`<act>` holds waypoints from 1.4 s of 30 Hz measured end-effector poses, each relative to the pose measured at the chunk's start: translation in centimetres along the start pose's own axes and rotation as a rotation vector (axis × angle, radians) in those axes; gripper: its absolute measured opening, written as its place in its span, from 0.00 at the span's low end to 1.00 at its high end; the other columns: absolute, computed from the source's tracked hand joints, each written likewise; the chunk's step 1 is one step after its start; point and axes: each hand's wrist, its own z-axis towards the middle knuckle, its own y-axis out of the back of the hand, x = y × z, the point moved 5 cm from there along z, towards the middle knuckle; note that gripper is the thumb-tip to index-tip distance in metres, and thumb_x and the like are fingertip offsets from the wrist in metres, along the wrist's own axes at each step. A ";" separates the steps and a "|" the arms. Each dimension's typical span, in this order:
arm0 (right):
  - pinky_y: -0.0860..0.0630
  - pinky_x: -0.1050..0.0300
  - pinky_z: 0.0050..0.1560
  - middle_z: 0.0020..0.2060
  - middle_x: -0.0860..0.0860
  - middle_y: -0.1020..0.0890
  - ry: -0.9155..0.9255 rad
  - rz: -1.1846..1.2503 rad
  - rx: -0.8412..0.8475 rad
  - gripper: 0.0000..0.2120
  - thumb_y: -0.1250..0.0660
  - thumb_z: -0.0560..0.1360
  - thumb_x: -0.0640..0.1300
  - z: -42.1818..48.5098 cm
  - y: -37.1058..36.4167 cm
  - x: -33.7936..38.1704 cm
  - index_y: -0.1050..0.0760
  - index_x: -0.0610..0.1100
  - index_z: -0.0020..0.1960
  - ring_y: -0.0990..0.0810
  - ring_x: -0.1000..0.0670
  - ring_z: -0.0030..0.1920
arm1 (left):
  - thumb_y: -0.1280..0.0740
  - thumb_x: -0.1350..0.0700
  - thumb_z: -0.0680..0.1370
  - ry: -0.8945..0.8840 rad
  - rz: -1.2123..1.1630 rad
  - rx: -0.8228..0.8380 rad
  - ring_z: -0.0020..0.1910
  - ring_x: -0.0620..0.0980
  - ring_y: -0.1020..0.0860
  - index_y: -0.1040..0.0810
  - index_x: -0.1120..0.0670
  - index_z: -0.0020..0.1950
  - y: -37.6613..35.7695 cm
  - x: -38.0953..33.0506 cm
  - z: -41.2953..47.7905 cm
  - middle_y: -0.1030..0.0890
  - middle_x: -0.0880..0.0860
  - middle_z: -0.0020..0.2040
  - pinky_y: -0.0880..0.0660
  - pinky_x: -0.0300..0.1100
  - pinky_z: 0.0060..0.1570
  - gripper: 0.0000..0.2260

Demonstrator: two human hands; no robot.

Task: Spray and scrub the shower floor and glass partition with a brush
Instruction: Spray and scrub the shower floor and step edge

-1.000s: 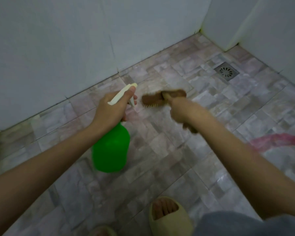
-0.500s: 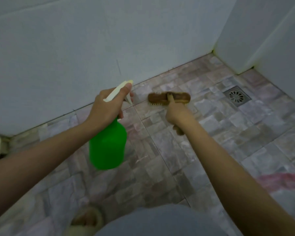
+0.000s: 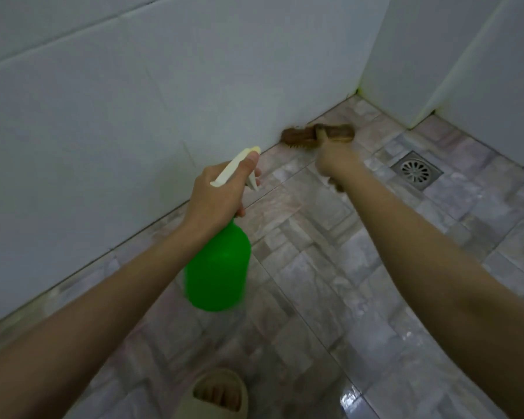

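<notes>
Holds brush (image 3: pixel 318 135) at the foot of the wall (image 3: pixel 133 116), farther out than half a second ago, gripping its handle in right hand (image 3: pixel 335 163) and bottle (image 3: pixel 218 267) neck in left hand (image 3: pixel 218 198) above floor (image 3: pixel 315 267).

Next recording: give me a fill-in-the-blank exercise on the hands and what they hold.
The left hand grips a spray bottle whose body is ____.
The right hand holds the brush at the foot of the ____.
The floor drain lies to the ____ of the brush.
Missing words: green, wall, right.
</notes>
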 end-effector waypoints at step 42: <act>0.28 0.53 0.55 0.57 0.42 0.22 0.166 -0.590 -0.037 0.24 0.41 0.80 0.49 12.9 12.3 -14.3 0.39 0.57 0.74 0.23 0.41 0.51 | 0.36 0.32 0.73 -0.039 -0.084 0.233 0.23 0.50 0.23 0.14 0.40 0.43 -8.5 -1.4 10.0 0.12 0.53 0.44 0.26 0.44 0.32 0.17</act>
